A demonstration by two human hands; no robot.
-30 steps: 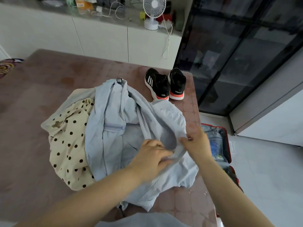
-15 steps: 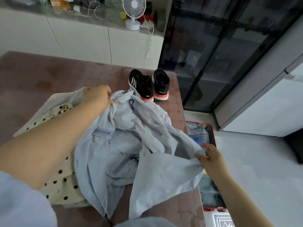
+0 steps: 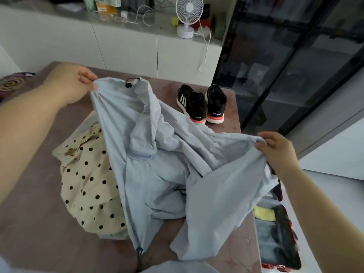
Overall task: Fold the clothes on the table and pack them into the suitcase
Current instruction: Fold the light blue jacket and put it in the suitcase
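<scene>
Near edge: pale blue jacket (image 3: 157,174) hung crumpled over table (image 3: 39,243), hem cord dangling at near rim. Right hand (image 3: 279,150) pinched one jacket edge out past table's right side, above open suitcase (image 3: 275,233) on floor. Polka-dot garment (image 3: 88,180) lay part under jacket, left. Left hand (image 3: 69,83), farther off, pinched opposite edge by toggle. Jacket's long axis ran diagonally between both grips; spreading flat likely next. Black sneakers (image 3: 202,104) beyond.

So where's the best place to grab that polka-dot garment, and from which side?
Probably the polka-dot garment is best taken by its exposed left edge, coming from the left: its right side lies tucked under the light blue jacket, which both hands hold.
</scene>
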